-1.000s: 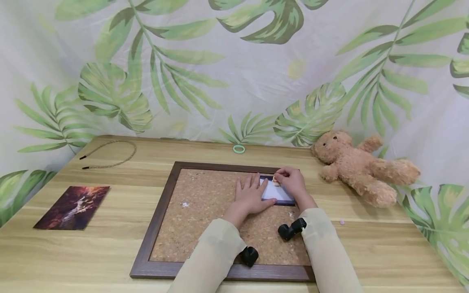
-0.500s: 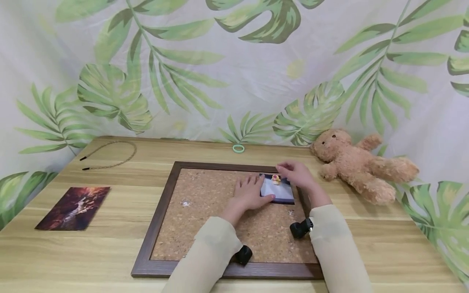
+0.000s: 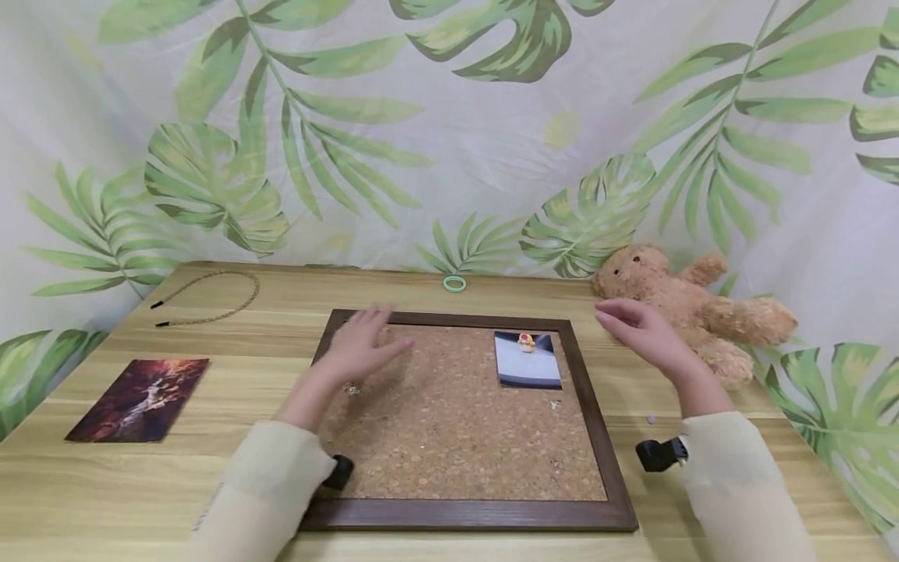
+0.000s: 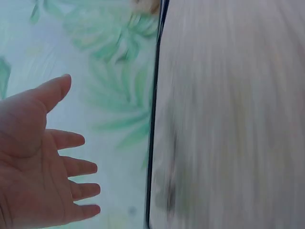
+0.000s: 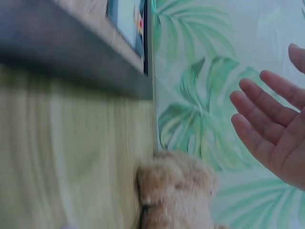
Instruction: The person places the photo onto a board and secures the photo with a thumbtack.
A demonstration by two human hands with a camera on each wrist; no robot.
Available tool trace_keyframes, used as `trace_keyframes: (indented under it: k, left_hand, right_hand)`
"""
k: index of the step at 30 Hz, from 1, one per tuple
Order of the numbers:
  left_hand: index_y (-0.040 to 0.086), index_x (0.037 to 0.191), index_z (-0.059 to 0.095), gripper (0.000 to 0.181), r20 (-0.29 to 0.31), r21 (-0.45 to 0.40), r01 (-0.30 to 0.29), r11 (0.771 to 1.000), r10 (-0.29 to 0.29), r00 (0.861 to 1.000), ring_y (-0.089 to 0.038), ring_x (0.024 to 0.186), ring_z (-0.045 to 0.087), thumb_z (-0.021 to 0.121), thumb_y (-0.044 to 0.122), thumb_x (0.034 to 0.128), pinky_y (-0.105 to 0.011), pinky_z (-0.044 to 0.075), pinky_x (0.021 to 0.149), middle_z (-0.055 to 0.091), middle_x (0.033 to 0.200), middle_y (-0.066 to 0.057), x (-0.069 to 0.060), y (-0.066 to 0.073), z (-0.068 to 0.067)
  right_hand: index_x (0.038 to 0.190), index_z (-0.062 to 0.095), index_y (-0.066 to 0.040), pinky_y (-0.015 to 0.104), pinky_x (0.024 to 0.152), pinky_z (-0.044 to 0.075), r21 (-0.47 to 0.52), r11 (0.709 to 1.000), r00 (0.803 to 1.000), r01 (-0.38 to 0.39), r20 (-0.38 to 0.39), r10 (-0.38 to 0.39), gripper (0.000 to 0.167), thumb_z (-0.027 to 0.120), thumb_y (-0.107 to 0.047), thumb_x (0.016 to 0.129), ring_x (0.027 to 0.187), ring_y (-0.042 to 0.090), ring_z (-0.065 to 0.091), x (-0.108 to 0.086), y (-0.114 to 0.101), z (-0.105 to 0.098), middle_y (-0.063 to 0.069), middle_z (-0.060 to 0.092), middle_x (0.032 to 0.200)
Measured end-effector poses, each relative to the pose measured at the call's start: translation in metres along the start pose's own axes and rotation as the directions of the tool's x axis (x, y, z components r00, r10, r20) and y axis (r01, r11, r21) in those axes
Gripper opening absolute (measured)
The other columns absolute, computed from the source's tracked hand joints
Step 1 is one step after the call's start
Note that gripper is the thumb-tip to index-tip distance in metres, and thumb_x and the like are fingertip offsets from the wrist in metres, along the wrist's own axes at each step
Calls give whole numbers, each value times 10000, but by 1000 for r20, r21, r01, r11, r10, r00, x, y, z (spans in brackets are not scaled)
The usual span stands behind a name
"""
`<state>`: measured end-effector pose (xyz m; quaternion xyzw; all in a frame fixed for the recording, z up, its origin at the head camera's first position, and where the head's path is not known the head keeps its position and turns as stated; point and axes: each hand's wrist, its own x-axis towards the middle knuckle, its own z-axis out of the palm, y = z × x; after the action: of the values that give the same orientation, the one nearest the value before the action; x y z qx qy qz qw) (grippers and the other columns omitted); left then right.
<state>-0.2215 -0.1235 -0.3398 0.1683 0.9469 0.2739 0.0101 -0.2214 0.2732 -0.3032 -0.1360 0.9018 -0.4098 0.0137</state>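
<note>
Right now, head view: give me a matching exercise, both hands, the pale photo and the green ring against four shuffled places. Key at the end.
Things:
1. left hand
2. pale photo
3. right hand
4. green ring

Places:
A. raised, right of the board
B. near the table's far edge
C. raised, at the board's left side
D. flat on the board, upper right

Pairs: 1-C, 2-D, 3-A, 4-B

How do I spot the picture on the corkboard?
Find the dark-framed corkboard on the wooden table. In its far right corner lies a pale, blue-edged picture. Unlike the dark print left of the board, it bears a colourful ornament.
</note>
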Motion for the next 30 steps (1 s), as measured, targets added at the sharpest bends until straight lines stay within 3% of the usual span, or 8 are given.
trace_keyframes:
  k: [3,7,12,16,20,23,27,30]
  left_hand:
    - [-32,1357,169,726,-36,-26,34,999,-35,999,-458,1219,50,439,434,870,-559,67,938,100,1360,-296,-21,-29,-19]
    - [-46,1361,93,752,-58,-124,82,989,-90,994,-470,1212,-7,440,414,878,-575,48,926,27,1354,-322,-50,-63,-44]
    - [-4,1376,47,753,-116,-145,129,981,-146,982,-494,1188,101,436,410,881,-610,144,877,68,1358,-308,-80,-96,-69]
    - [46,1386,14,762,-144,-129,229,965,-247,958,-540,1113,211,425,434,876,-622,220,810,103,1341,-328,-104,-126,-78]
    - [10,1377,19,756,-226,-165,286,944,-318,921,-450,982,393,443,387,878,-509,340,738,347,1187,-351,-123,-158,-83]
    - [-16,1368,14,759,-262,-237,308,921,-366,893,-465,1055,321,454,357,876,-529,305,787,294,1203,-378,-135,-180,-86]
    - [-33,1357,-17,773,-250,-297,340,892,-417,874,-530,1167,-13,456,345,874,-640,101,850,-28,1321,-367,-151,-202,-86]
    - [-53,1349,-5,777,-256,-269,373,888,-440,861,-556,1144,21,471,328,866,-637,109,850,0,1302,-388,-163,-214,-83]
  right_hand:
    - [1212,461,-1,368,772,412,15,1000,1000,21,-17,-21,471,461,-343,888,975,219,495,-13,8,-5,175,499,1132]
    - [1207,465,4,264,754,416,23,999,998,35,-45,-34,431,467,-294,895,938,73,503,-30,21,-9,178,500,1133]
    - [1198,477,-20,196,717,412,-7,1000,994,16,-103,-16,410,479,-291,890,904,-24,482,-51,39,-17,117,521,1108]
    - [1170,485,22,159,704,417,12,999,992,33,-119,-31,371,484,-225,894,879,-14,515,-65,57,-22,43,571,1035]
    - [1164,479,47,202,702,439,42,999,996,6,-89,-2,374,500,-204,887,869,20,537,-72,77,-23,20,586,1017]
    - [1171,471,45,240,689,450,74,996,997,-53,-56,57,379,519,-189,877,865,43,540,-75,90,-22,52,578,1034]
    - [1166,451,86,264,679,461,154,983,995,-97,-21,102,401,544,-156,860,854,46,545,-78,102,-19,32,581,1024]
    - [1151,449,119,254,675,458,182,976,992,-123,4,124,434,563,-171,849,850,4,532,-78,106,-16,-4,591,1008]
